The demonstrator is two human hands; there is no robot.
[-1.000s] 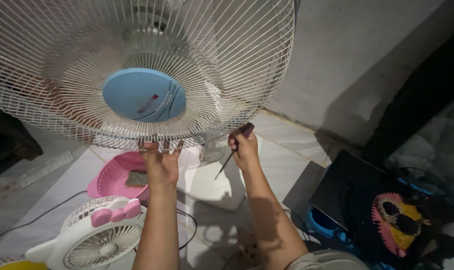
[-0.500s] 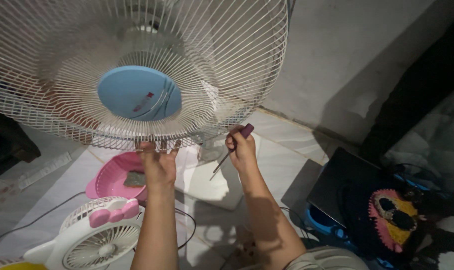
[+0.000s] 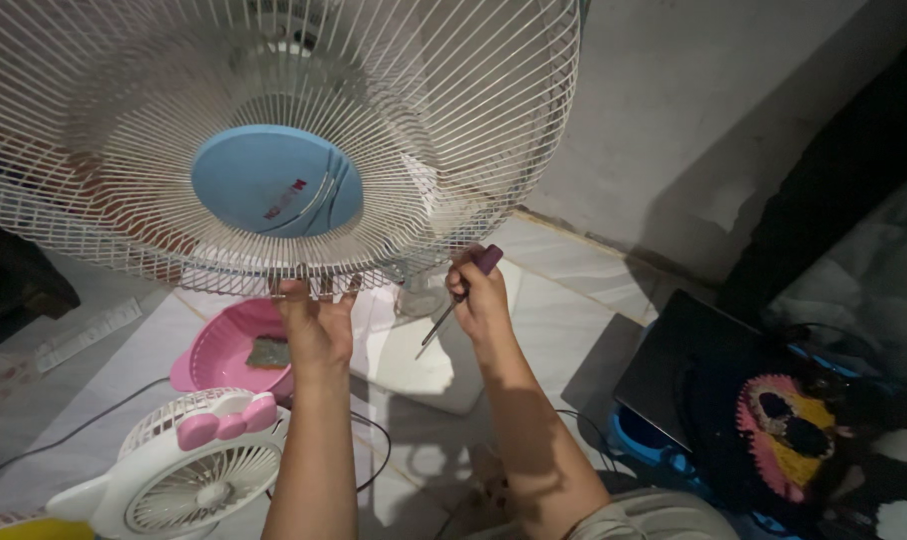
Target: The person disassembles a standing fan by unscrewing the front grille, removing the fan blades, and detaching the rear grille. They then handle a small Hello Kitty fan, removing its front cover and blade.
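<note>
A large white wire fan grille [image 3: 444, 120] with a round blue centre cap [image 3: 274, 180] fills the upper left of the head view. My left hand [image 3: 316, 322] reaches up and grips the grille's bottom rim with the fingers hooked into the wires. My right hand [image 3: 482, 296] is just right of it, below the rim, closed around a screwdriver [image 3: 461, 297] with a purple handle. The screwdriver's thin shaft points down and to the left.
A pink plastic bowl [image 3: 214, 362] with a small dark item sits on the tiled floor below the grille. A small white desk fan with a pink bow [image 3: 189, 470] lies at lower left. A dark box and colourful round mat [image 3: 789, 430] are at right. A grey wall stands behind.
The grille and both hands have shifted slightly left in view. My left hand still grips the rim and the right still holds the screwdriver.
</note>
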